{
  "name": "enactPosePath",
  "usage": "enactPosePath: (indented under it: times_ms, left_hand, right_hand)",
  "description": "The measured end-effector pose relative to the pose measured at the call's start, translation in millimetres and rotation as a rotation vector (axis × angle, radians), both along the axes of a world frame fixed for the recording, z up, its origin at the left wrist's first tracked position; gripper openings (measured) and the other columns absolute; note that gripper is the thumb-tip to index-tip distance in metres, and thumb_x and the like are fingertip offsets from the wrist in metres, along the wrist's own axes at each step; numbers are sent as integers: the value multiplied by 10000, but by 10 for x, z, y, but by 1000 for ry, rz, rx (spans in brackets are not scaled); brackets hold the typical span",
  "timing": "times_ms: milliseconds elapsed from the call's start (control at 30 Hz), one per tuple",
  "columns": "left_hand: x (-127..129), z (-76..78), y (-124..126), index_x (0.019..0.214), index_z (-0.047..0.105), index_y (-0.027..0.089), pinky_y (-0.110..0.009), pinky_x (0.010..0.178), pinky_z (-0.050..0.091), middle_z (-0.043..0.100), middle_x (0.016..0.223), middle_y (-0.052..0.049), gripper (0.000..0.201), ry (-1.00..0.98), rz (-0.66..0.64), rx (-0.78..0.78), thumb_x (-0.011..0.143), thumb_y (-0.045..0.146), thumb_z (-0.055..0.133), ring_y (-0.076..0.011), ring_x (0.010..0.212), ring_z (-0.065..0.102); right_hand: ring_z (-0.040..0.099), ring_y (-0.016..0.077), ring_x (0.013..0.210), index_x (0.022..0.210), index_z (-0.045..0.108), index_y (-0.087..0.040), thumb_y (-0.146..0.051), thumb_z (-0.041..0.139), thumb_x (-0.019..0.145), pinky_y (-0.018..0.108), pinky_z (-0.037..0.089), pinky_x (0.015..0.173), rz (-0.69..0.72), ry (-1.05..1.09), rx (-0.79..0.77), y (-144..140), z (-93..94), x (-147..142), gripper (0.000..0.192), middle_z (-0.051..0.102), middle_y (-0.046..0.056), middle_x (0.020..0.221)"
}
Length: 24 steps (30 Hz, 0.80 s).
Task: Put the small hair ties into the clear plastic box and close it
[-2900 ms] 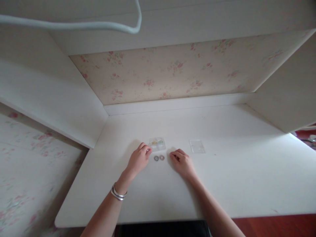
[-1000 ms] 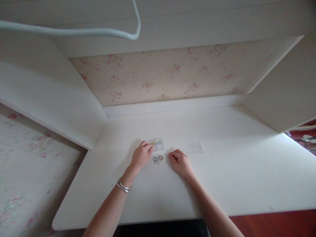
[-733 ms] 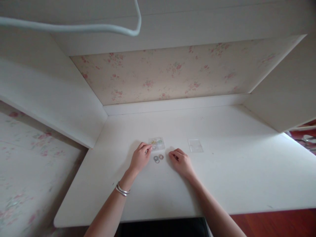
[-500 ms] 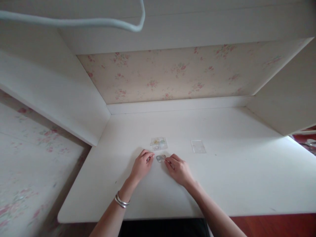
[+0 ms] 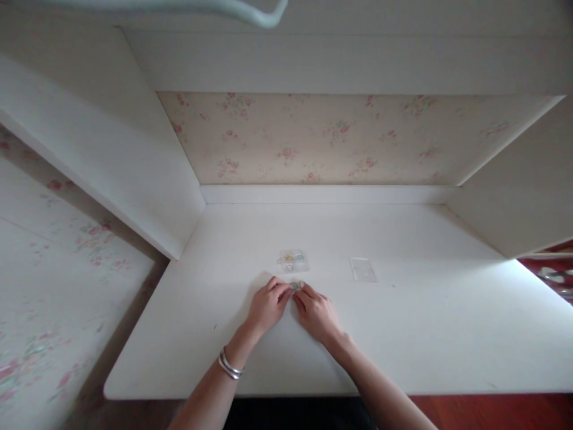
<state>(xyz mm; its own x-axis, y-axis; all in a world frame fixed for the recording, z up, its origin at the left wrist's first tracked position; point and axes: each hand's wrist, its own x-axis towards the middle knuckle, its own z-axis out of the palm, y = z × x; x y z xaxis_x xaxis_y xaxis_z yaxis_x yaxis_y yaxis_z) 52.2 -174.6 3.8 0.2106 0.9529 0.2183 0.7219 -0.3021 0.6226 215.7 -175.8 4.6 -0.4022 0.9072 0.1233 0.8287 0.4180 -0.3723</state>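
Note:
My left hand (image 5: 267,306) and my right hand (image 5: 315,310) lie side by side on the white desk (image 5: 403,334), fingertips meeting over a few small metal rings (image 5: 296,286). Both hands' fingertips touch the rings; most of the rings are hidden by the fingers. Just beyond the hands sits a small clear plastic box (image 5: 293,260) with several tiny coloured pieces inside. Its flat clear lid (image 5: 363,269) lies to the right, apart from the box. A silver bangle is on my left wrist.
The desk sits in an alcove with white side panels and a floral wallpaper back wall (image 5: 340,140). A white cable (image 5: 250,11) hangs across the top. Red floor shows at the right edge.
Both hands have drawn together around the rings; the left hand left the clear box and the right hand slid left. The view has shifted slightly.

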Motion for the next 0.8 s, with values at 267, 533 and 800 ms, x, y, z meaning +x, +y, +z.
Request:
enactPosePath:
  times_ms: [267,533,800]
  left_hand:
    - [-14,-17,-30,1034,613,251,-226,731,476,587,952,-20,219,109,-14,26,897,236,442,-118,788,593]
    - [-1,-2,-30,1002,620,257,-243,728,459,570,954,-19,204,233,-9,15,896,277,447,-129,801,582]
    - [-11,14,-46,899,630,240,-239,718,443,569,924,-11,184,229,6,17,898,285,452,-121,775,570]
  right_hand:
    - [588,130,699,893,597,-217,-243,341,938,224,405,610,-28,104,-14,-14,2,48,262,592,34,904]
    - [578,124,753,909,617,-214,-284,381,930,218,412,679,-69,247,17,367,200,0,247,588,31,884]
    - [578,123,750,860,656,-235,-275,421,903,216,389,639,-63,150,2,656,204,-182,242,607,24,888]
